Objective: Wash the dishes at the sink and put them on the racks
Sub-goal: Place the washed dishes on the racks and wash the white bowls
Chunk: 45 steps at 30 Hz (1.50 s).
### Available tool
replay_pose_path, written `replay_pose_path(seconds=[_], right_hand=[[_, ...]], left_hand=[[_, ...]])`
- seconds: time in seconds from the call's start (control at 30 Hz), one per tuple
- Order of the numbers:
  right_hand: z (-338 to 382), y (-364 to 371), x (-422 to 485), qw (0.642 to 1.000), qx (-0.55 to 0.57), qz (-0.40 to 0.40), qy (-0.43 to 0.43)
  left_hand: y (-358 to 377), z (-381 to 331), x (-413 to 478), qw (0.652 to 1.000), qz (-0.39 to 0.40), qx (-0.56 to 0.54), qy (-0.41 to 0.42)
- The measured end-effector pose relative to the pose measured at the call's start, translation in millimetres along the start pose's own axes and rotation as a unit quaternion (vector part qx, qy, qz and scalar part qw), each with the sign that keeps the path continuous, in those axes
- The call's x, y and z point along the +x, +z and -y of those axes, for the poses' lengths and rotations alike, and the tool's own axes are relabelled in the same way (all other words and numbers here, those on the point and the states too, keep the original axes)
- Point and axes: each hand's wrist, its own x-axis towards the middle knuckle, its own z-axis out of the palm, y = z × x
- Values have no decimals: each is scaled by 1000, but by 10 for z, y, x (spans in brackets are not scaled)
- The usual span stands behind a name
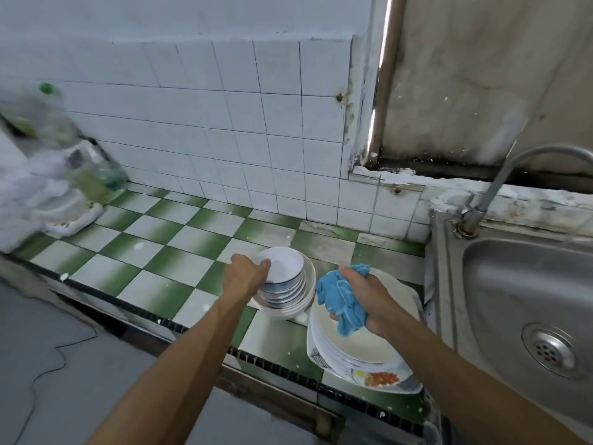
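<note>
Nearest, a stack of plates (356, 345) rests on the green-and-white tiled desk (154, 252), just beside the sink (529, 284). Above the plates, the right hand (369, 300) holds a bunched blue cloth (340, 300), fingers curled round it. Further out, the left hand (245, 271) pinches the rim of the top bowl (285, 263) of a nested bowl stack (288, 297).

The step in hand appears to be picking a bowl for washing. The next move likely calls for lifting that bowl clear without dragging the ones beneath, then carrying it right, under the faucet (500, 175). No rack is in view.
</note>
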Motion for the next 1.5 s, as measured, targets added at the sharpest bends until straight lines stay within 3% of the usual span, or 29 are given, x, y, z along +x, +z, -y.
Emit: replay_pose_path(seconds=[0.17, 0.33, 0.57, 0.8, 1.07, 1.33, 1.5], right_hand=[[12, 58, 49, 1000, -8, -1, 8], [43, 65, 61, 1000, -6, 3, 6], [45, -109, 39, 1000, 21, -10, 14], [85, -379, 21, 995, 74, -46, 37], [81, -737, -5, 988, 96, -116, 36], [29, -908, -106, 983, 119, -123, 59], [16, -936, -121, 981, 161, -100, 43]], left_hand=[[-121, -20, 31, 995, 15, 92, 47], [-136, -105, 9, 973, -25, 208, 97], [-186, -304, -7, 986, -13, 127, 104], [-10, -548, -219, 989, 96, -37, 106], [528, -700, -519, 977, 153, 41, 140], [948, -698, -673, 964, 67, 151, 208], [1069, -613, -685, 929, 25, 207, 305]])
